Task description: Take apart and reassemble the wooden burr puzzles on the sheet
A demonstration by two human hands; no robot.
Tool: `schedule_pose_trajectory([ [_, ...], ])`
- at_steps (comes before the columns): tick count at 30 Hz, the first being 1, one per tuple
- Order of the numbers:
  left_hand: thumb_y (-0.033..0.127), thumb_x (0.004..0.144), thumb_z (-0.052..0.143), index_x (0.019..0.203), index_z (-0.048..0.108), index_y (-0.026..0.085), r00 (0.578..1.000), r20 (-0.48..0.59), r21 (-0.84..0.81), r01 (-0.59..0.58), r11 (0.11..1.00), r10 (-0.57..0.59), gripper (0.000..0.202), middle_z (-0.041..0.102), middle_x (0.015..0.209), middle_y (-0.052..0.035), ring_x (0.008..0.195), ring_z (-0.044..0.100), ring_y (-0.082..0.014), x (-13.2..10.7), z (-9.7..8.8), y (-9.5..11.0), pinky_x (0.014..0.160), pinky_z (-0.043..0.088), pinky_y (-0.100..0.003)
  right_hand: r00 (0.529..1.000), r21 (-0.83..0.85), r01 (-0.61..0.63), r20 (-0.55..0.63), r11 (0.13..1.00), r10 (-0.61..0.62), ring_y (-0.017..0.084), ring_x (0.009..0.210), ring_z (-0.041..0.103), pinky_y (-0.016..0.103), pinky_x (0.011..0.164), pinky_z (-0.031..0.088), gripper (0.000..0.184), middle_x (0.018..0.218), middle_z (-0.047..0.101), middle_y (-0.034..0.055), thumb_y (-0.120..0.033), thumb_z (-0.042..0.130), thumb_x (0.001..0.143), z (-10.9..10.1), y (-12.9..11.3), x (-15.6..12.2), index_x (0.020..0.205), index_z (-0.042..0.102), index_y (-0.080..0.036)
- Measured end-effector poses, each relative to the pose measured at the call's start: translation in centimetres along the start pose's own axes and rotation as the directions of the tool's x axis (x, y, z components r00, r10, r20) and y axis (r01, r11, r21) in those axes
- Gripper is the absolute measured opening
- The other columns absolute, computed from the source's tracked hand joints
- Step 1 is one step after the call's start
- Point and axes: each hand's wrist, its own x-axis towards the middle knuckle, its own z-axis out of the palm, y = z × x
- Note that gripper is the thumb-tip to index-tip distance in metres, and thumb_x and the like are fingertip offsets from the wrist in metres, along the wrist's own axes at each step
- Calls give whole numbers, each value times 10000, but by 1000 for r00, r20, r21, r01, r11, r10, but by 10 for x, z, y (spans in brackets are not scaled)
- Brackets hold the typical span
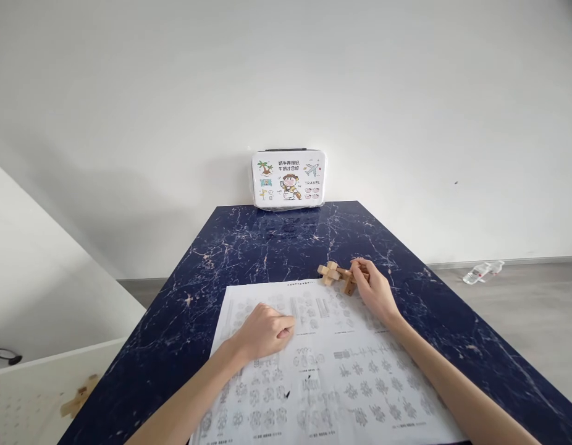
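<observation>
My left hand (266, 330) rests in a loose fist on a large printed sheet (323, 371); nothing shows between its curled fingers. Near the sheet's far right corner, my right hand (373, 287) has its fingers closed over a brown wooden burr puzzle (349, 283), partly hidden by them. Just left of that stands a lighter wooden burr puzzle (329, 272), a cross of interlocked blocks, close against the brown one. Rows of grey puzzle diagrams cover the paper, with small dark marks near its middle.
A white case with cartoon prints (288, 179) stands at the far end of the dark blue marbled table (267, 247), against the wall. Lower left, a white surface (31, 402) holds another wooden puzzle (79, 397). Clear plastic (483, 272) lies on the floor at right.
</observation>
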Motion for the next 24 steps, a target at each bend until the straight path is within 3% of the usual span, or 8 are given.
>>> schedule_pose_trajectory([
  [6, 18, 730, 439, 624, 221, 204, 999, -28, -6, 21, 1000, -21, 306, 137, 534, 80, 531, 60, -123, -1, 2, 1, 478, 110, -293, 974, -16, -2, -227, 1000, -2, 275, 944, 680, 375, 785, 513, 389, 1091, 717, 120, -495, 403, 1056, -12, -12, 0, 1156, 639, -202],
  [9, 32, 812, 454, 645, 294, 210, 994, -74, -12, 84, 996, -85, 292, 261, 524, 86, 474, 184, -98, 3, -1, 5, 480, 188, -265, 951, 18, 124, -288, 992, -113, 258, 896, 666, 368, 749, 515, 337, 1042, 696, 91, -458, 409, 1072, -11, -40, -7, 1155, 636, -222],
  [11, 78, 908, 477, 720, 392, 217, 982, -113, -14, 150, 989, -151, 249, 409, 577, 80, 491, 345, -93, 6, -5, 9, 512, 290, -243, 950, 22, 253, -197, 967, -244, 238, 820, 643, 361, 703, 508, 302, 974, 674, 74, -411, 395, 1092, -3, -62, -14, 1140, 633, -232],
  [13, 185, 987, 533, 880, 480, 219, 963, -145, -29, 224, 974, -226, 124, 541, 704, 52, 578, 493, -113, 9, -10, 13, 570, 394, -242, 920, 41, 390, -66, 920, -387, 221, 782, 627, 364, 698, 516, 267, 950, 657, 68, -346, 366, 1112, 11, -80, -24, 1125, 609, -237],
  [14, 249, 1003, 570, 976, 495, 219, 951, -159, -51, 261, 964, -266, 84, 583, 785, 32, 635, 545, -128, 11, -12, 14, 605, 440, -252, 886, 49, 464, -17, 885, -463, 225, 808, 631, 377, 722, 527, 251, 974, 656, 79, -316, 358, 1115, 19, -87, -28, 1122, 597, -238],
  [17, 370, 994, 646, 1209, 446, 226, 917, -189, -136, 329, 935, -350, 327, 619, 1018, -36, 790, 619, -173, 12, -14, 15, 693, 526, -301, 747, 79, 648, 131, 758, -652, 244, 881, 647, 404, 764, 548, 209, 1023, 649, 103, -238, 363, 1110, 39, -93, -41, 1198, 552, -239],
  [20, 372, 997, 652, 1286, 414, 236, 936, -142, -150, 302, 941, -323, 398, 621, 1105, -63, 866, 635, -202, 11, -12, 14, 723, 548, -330, 684, 116, 692, 210, 713, -698, 220, 834, 633, 379, 733, 546, 231, 1050, 640, 102, -170, 361, 1102, 49, -87, -49, 1248, 526, -242],
  [24, 324, 1007, 655, 1237, 463, 244, 964, -67, -127, 249, 960, -259, 310, 660, 1110, -55, 864, 654, -205, 11, -12, 14, 739, 560, -339, 694, 130, 670, 239, 730, -679, 219, 857, 636, 378, 756, 561, 229, 1056, 630, 97, -163, 372, 1099, 51, -78, -52, 1258, 519, -240],
])
